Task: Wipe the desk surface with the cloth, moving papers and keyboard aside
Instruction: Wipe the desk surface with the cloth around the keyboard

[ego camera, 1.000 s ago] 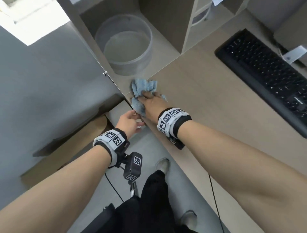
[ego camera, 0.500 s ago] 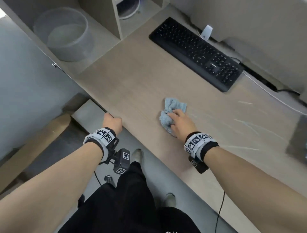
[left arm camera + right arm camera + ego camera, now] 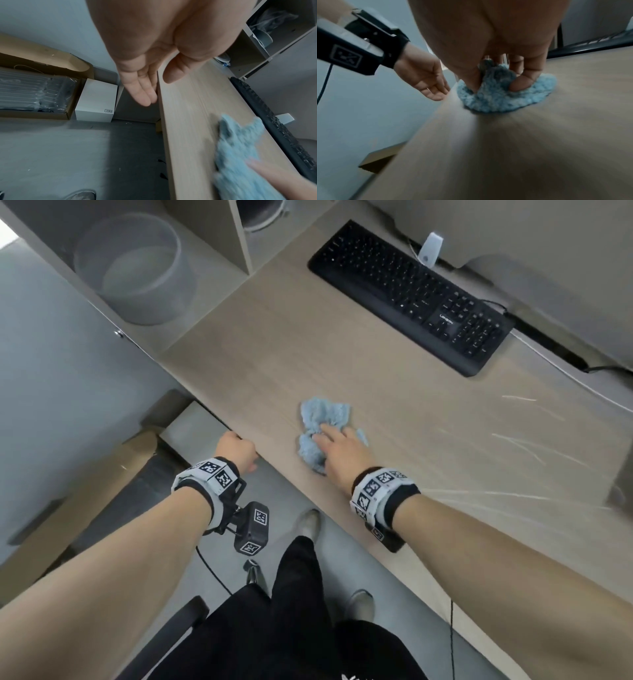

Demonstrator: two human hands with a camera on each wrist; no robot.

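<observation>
A fluffy light-blue cloth (image 3: 323, 414) (image 3: 240, 148) (image 3: 496, 97) lies bunched on the pale wood desk (image 3: 376, 378), near its front edge. My right hand (image 3: 337, 453) (image 3: 496, 82) presses down on it, with thumb and fingers dug into the pile and a fold gathered between them. My left hand (image 3: 236, 451) (image 3: 157, 89) (image 3: 428, 82) is at the desk's front edge, left of the cloth. Its thumb lies on top and its straight fingers are below the edge, holding nothing. A black keyboard (image 3: 411, 296) (image 3: 274, 121) lies at the back of the desk. No papers are in view.
A grey round tub (image 3: 137, 268) sits in an open shelf compartment at the back left. Pale streaks (image 3: 531, 446) mark the desk to the right. Cables run behind the keyboard. On the floor to the left stand a cardboard box (image 3: 34, 88) and a white box (image 3: 96, 100).
My right hand has slid the cloth from the desk's left corner by the shelf out toward the middle. My left hand stays at the front edge.
</observation>
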